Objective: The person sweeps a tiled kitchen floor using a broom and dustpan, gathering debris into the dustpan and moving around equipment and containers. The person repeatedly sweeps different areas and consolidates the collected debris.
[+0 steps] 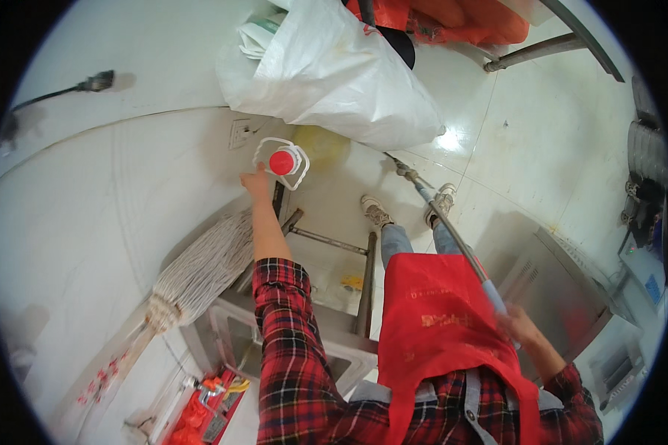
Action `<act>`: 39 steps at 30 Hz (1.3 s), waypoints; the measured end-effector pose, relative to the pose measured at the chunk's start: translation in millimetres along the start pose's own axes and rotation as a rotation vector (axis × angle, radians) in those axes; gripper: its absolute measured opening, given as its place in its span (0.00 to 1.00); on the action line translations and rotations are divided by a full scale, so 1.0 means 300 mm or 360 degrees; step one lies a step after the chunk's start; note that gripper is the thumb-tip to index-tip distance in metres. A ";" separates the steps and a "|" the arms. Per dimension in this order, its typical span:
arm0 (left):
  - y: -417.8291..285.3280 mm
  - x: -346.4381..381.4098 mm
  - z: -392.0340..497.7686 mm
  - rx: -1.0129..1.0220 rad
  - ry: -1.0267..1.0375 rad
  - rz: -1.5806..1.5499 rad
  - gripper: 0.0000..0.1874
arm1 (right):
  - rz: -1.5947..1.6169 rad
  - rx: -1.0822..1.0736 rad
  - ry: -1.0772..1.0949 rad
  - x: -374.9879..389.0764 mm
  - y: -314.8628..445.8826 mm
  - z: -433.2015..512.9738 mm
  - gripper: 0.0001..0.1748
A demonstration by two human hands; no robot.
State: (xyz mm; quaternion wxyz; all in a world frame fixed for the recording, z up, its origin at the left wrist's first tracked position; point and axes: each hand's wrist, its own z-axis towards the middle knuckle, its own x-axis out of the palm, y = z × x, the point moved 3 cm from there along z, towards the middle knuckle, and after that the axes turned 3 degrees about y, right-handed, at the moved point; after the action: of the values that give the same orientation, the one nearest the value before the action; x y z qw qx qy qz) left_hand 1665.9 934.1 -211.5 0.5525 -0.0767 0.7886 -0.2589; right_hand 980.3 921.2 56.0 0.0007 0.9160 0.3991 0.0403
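Note:
My left hand (256,181) reaches forward by the wall, its fingers closed at the white carrying handle (303,173) of a plastic jug. The jug's red screw cap (281,163) faces up, and its body appears to be the pale yellow translucent shape (320,147), partly covered by a white woven sack (334,72). In my right hand (516,325) is a long metal pole (451,229) with a light blue grip. It slants forward across my apron, and its far end lies near the sack; what head it bears I cannot tell.
A string mop (206,267) leans head-up along the left wall. Beside my left arm are the metal legs of an upturned stool or frame (328,241). A wall socket (240,133) and a hanging black plug (96,82) are at left; a steel cabinet (545,283) stands at right.

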 end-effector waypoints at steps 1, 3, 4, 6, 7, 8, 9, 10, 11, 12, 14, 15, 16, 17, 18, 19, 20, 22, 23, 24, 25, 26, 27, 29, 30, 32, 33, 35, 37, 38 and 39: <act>0.017 0.044 0.031 -0.0046 0.0099 -0.0190 0.21 | 0.0166 0.0041 0.0001 0.057 0.053 -0.008 0.07; -0.043 0.119 0.028 -0.0127 0.0466 -0.1063 0.20 | 0.0390 0.0017 0.0097 0.147 0.103 0.033 0.07; 0.013 0.100 0.031 -0.0246 0.0287 -0.1179 0.18 | 0.0441 -0.0085 0.0204 0.171 0.110 0.065 0.08; -0.019 0.109 -0.084 -0.0165 0.0463 -0.0779 0.16 | 0.0498 -0.0032 0.0189 0.224 0.159 0.099 0.06; -0.046 0.096 -0.160 -0.0104 0.0541 -0.0576 0.15 | 0.0530 -0.0023 0.0192 0.240 0.186 0.111 0.05; -0.044 0.083 -0.251 0.0074 0.0559 -0.0465 0.16 | 0.0521 -0.0034 0.0198 0.241 0.203 0.118 0.05; -0.044 0.065 -0.347 0.0256 0.0564 -0.0354 0.18 | 0.0506 -0.0057 0.0208 0.234 0.223 0.127 0.06; -0.069 0.032 -0.425 0.0221 0.0536 -0.0365 0.20 | 0.0511 -0.0086 0.0223 0.231 0.234 0.145 0.06; -0.105 -0.006 -0.498 0.0178 0.0516 -0.0385 0.23 | 0.0484 -0.0116 0.0224 0.223 0.238 0.161 0.06; -0.100 -0.060 -0.567 0.0119 0.0489 -0.0445 0.23 | 0.0408 -0.0135 0.0243 0.206 0.239 0.180 0.07; -0.125 -0.143 -0.694 0.0029 0.0451 -0.0574 0.24 | 0.0321 -0.0171 0.0293 0.172 0.248 0.189 0.08; -0.147 -0.180 -0.761 0.0021 0.0468 -0.0544 0.25 | 0.0261 -0.0180 0.0315 0.148 0.260 0.192 0.08; -0.174 -0.216 -0.828 0.0011 0.0487 -0.0514 0.25 | 0.0201 -0.0186 0.0334 0.125 0.271 0.194 0.08; -0.194 -0.246 -0.891 0.0008 0.0499 -0.0488 0.25 | 0.0137 -0.0203 0.0355 0.098 0.293 0.189 0.09; -0.194 -0.261 -0.955 -0.0005 0.0471 -0.0500 0.25 | 0.0056 -0.0178 0.0363 0.066 0.320 0.178 0.08; -0.189 -0.269 -1.015 -0.0017 0.0445 -0.0510 0.25 | -0.0058 -0.0168 0.0351 0.043 0.354 0.158 0.08; -0.184 -0.271 -1.058 -0.0029 0.0414 -0.0527 0.25 | -0.0176 -0.0164 0.0334 0.028 0.397 0.138 0.09; -0.144 -0.266 -1.133 -0.0024 0.0389 -0.0504 0.24 | -0.0341 -0.0177 0.0336 0.009 0.463 0.141 0.10; -0.127 -0.258 -1.174 -0.0019 0.0389 -0.0485 0.24 | -0.0528 -0.0209 0.0329 0.008 0.498 0.142 0.10; -0.117 -0.246 -1.212 -0.0006 0.0401 -0.0417 0.23 | -0.0720 -0.0245 0.0320 0.019 0.552 0.141 0.11; -0.109 -0.236 -1.252 0.0007 0.0414 -0.0347 0.23 | -0.0910 -0.0283 0.0312 0.036 0.605 0.146 0.12; -0.099 -0.225 -1.287 0.0021 0.0430 -0.0284 0.23 | -0.1174 -0.0393 0.0275 0.057 0.659 0.166 0.13; -0.079 -0.211 -1.322 0.0012 0.0437 -0.0321 0.23 | -0.1430 -0.0503 0.0239 0.082 0.705 0.197 0.15; -0.025 -0.175 -1.391 0.0003 0.0452 -0.0384 0.24 | -0.1941 -0.0773 0.0123 0.147 0.800 0.274 0.17; -0.011 -0.159 -1.428 -0.0041 0.0410 -0.0561 0.23 | -0.2147 -0.0919 0.0031 0.195 0.845 0.298 0.17; 0.006 -0.141 -1.486 -0.0003 0.0419 -0.0470 0.23 | -0.2390 -0.1122 -0.0113 0.275 0.908 0.374 0.17; 0.001 -0.140 -1.507 0.0022 0.0431 -0.0424 0.22 | -0.2429 -0.1173 -0.0165 0.305 0.918 0.429 0.17; -0.005 -0.124 -1.549 -0.0001 0.0492 -0.0473 0.22 | -0.2385 -0.1354 -0.0345 0.372 0.924 0.529 0.16; -0.007 -0.105 -1.614 -0.0012 0.0527 -0.0525 0.22 | -0.2295 -0.1303 -0.0428 0.404 0.889 0.585 0.17; -0.007 -0.099 -1.655 -0.0073 0.0616 -0.0539 0.21 | -0.2232 -0.1166 -0.0424 0.409 0.861 0.599 0.18; -0.010 -0.095 -1.685 -0.0067 0.0644 -0.0562 0.21 | -0.2161 -0.1029 -0.0423 0.403 0.836 0.610 0.19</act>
State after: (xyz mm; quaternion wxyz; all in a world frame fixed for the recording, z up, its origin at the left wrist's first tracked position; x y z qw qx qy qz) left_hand 1215.5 1106.8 -57.1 0.3281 -0.1712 0.8626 -0.3448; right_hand 1259.2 844.5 -109.1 0.3416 0.4211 0.8395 0.0352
